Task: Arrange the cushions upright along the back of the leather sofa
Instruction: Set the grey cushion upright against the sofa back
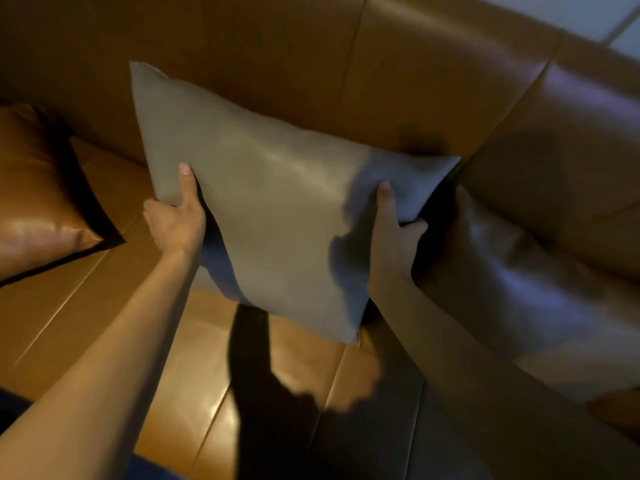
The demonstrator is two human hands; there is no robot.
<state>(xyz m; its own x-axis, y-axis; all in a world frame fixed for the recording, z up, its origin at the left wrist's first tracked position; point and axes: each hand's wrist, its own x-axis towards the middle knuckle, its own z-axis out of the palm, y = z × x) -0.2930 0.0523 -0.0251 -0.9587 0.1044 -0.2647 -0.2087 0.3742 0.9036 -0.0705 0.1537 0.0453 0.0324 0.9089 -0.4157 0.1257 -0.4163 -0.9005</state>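
I hold the grey cushion (277, 209) by its two side edges: left hand (175, 223) and right hand (393, 233) are both closed on it, thumbs in front. It leans tilted against the sofa back (311, 64), between the brown cushion (38, 188) and another cushion (519, 285). I think its lower edge should sit on the seat (104, 323) first, then I push the top back evenly.

Fingers of both hands behind the grey cushion (277, 209); brown cushion (38, 188) edge-cropped.

A pale tiled surface (623, 22) with dark seams shows beyond the top-right corner.
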